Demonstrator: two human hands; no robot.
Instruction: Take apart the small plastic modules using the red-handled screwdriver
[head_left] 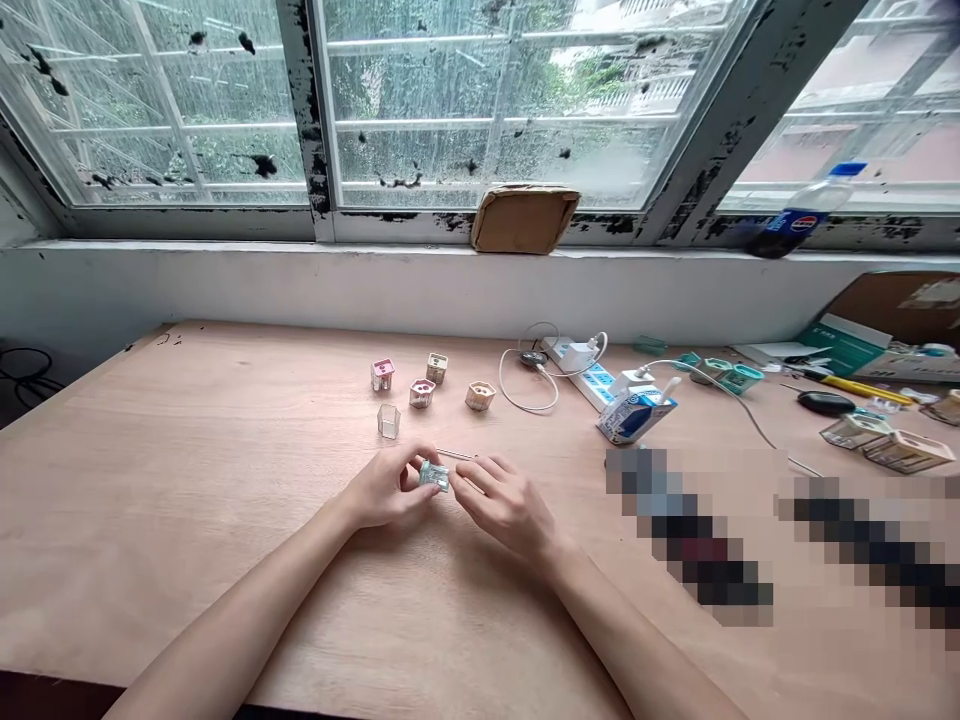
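Observation:
My left hand [390,487] is closed on a small clear-teal box [434,475], gripped between thumb and fingers just above the wooden table. Close beside the box's right side is my right hand [506,500], its fingers bent and pressed together. What those fingers hold, if anything, is too small to make out. A thin rod [454,455] shows just beyond the fingers; whether it is held or lies on the table I cannot tell. Farther back stand a clear empty cup [388,421], a pink-topped box [382,375], a second pink-rimmed box [421,393], an orange-rimmed box [480,396] and a beige box [437,367].
A power strip [581,372] with white plugs and cables lies at the back right, near a blue-white carton [636,412]. Beyond are teal boxes [741,378], a black mouse [825,402] and beige boxes [907,450]. A cola bottle [806,215] leans on the windowsill.

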